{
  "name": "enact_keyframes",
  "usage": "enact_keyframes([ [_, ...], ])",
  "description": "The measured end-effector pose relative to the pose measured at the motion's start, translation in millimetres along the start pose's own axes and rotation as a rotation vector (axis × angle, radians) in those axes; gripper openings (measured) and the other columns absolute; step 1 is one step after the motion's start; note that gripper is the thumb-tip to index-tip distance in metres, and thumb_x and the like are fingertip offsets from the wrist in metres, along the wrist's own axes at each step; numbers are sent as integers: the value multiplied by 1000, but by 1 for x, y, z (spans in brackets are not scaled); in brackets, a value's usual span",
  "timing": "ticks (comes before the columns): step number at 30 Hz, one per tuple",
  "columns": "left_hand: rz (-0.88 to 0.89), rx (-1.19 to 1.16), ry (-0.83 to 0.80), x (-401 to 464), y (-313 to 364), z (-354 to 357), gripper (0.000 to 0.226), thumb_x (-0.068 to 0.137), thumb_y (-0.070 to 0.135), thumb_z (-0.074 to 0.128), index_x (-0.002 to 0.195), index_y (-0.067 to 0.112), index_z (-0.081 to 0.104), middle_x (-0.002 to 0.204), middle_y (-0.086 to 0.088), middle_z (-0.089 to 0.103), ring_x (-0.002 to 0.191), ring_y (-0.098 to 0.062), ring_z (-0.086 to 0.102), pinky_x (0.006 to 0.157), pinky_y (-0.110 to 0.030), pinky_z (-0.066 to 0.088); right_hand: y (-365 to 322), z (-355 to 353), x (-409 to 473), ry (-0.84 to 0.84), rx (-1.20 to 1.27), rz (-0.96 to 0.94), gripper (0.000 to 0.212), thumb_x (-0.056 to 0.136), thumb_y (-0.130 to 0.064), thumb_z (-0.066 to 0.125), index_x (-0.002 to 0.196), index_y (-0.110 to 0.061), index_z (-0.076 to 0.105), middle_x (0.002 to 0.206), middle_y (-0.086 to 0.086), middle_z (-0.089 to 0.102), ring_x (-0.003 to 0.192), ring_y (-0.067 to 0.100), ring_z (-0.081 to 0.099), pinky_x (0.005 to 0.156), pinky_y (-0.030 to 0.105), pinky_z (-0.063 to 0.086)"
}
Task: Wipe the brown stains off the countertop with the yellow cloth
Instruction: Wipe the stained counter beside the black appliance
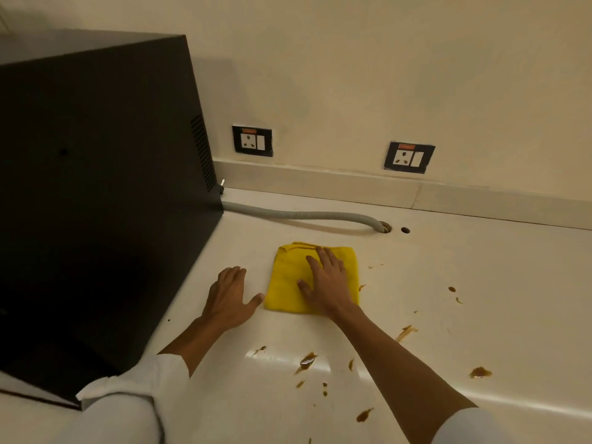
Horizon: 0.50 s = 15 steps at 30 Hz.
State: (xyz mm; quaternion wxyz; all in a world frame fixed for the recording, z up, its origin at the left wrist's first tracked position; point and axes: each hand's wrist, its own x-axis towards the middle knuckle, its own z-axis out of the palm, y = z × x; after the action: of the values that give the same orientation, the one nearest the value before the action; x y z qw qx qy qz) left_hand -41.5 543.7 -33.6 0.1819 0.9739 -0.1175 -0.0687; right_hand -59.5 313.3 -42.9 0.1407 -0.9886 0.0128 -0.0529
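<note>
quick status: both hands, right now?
Left hand: open, flat on the countertop, holding nothing.
Right hand: open, fingers spread, pressing on the yellow cloth.

- countertop (448,251): smooth, pale, stone-like, glossy where light reflects near front edge
- brown stains (307,360): wet-looking, shiny smears
- cloth (288,277): yellow, soft fuzzy fabric, matt
- appliance (112,187): black casing, matt, smooth, vent slits on side
- hose (304,215): grey ribbed plastic
- wall (384,75): cream paint, matt
- sockets (252,141): black glossy plastic plates, white inserts
- sleeve (134,395): white cloth
</note>
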Motion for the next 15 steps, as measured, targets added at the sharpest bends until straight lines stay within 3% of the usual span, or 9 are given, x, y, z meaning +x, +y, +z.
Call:
enact_keyframes([
  [2, -7, -12, -9, -6, -14, 6, 79, 91, 54, 44, 150, 12, 11, 161, -8, 13, 149, -25, 8, 119, -44, 19, -7, 15, 7, -76, -85, -30, 75, 96, -58, 37, 154, -15, 17, 165, 11, 4, 152, 31, -4, 119, 61, -2],
  [4, -2, -10, -10, -9, -27, 12, 76, 93, 54, 38, 151, 15, 7, 162, -6, 8, 149, -23, 5, 121, -43, 14, -10, 30, 8, -115, -83, -11, 77, 97, -62, 27, 156, -16, 8, 166, 12, -2, 152, 30, -10, 119, 62, -8],
  [9, 20, 30, -1, -12, -47, 28, 75, 91, 59, 18, 150, 15, 4, 162, -5, 4, 150, -18, 0, 121, -36, -1, -6, 44, -5, -93, -52, 39, 76, 95, -66, 16, 156, -22, 6, 166, 9, 0, 153, 27, -7, 120, 58, -11],
  [15, 13, 77, 98, -14, -49, 43, 89, 80, 71, -3, 150, 16, 7, 162, -2, 5, 149, -14, 1, 122, -36, -1, 2, 41, -22, -63, -33, 67, 80, 89, -71, 14, 155, -27, 12, 166, 7, 3, 153, 26, -5, 122, 56, -7],
])
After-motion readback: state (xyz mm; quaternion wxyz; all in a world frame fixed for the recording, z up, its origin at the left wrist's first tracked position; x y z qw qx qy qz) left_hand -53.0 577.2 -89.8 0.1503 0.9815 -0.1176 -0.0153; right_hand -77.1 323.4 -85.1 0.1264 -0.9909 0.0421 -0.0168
